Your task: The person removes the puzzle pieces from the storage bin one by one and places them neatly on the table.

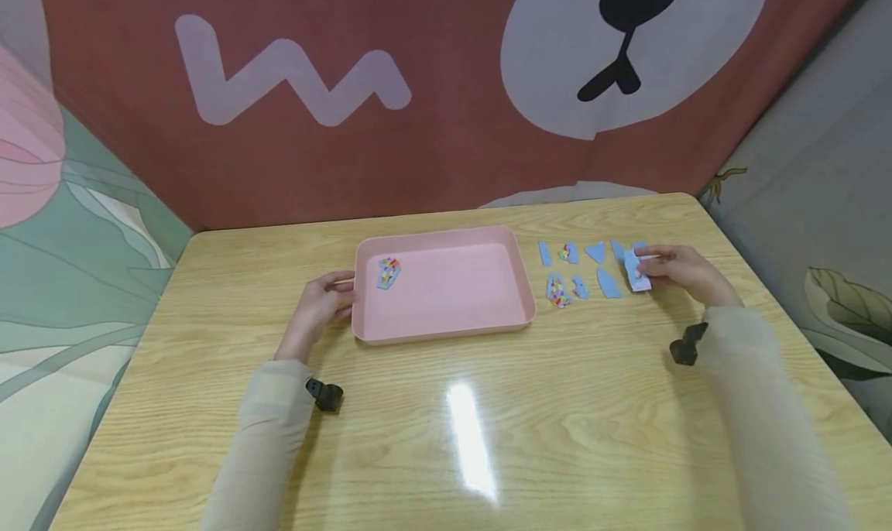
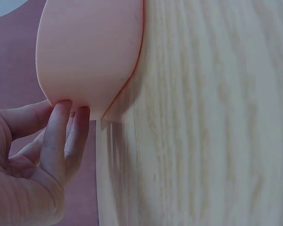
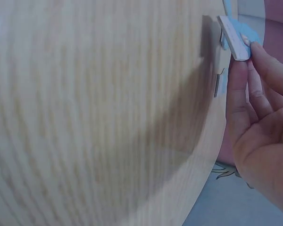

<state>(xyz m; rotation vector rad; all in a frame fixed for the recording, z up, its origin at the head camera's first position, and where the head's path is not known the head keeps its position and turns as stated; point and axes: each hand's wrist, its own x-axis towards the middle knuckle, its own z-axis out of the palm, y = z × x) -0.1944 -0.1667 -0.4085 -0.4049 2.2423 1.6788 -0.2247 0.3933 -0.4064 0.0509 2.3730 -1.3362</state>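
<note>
My left hand (image 1: pixel 322 305) is at the left side of a pink tray (image 1: pixel 453 336), its fingertips touching the outer wall (image 2: pixel 92 52). In the left wrist view, the left fingers (image 2: pixel 56 136) are slightly bent and spread against that wall. Between thumb and fingers, my right hand (image 1: pixel 686 272) pinches a flat blue piece (image 1: pixel 636 272) with a pale edge, tilted up off the table. The right wrist view shows this blue piece (image 3: pixel 236 40) edge-on. Inside the tray, near its upper left corner, lies a blue piece with multicoloured dots (image 1: pixel 388 273).
Several irregular flat pieces lie in two rows right of the tray, including a plain blue one (image 1: pixel 608 283) and a dotted one (image 1: pixel 557 289). Light wood covers the tabletop (image 1: pixel 390 438). A red-brown printed cloth (image 1: pixel 446 152) hangs behind its far edge.
</note>
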